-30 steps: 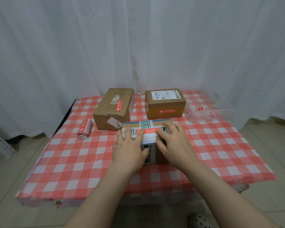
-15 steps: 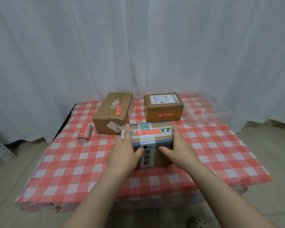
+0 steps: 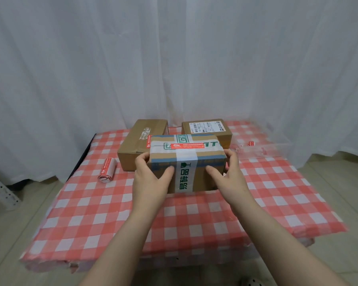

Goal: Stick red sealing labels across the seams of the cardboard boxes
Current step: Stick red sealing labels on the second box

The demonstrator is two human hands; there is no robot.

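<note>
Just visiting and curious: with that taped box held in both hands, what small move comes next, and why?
Probably set the box down by the left rear box. Its red label already lies across the top, and the left hand and right hand grip its ends, so it looks done.

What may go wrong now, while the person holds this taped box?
The left hand and right hand grip the taped brown cardboard box only at its ends, so it might slip. The long brown cardboard box and the brown box with a white shipping label stand close behind; moving forward could bump them.
</note>
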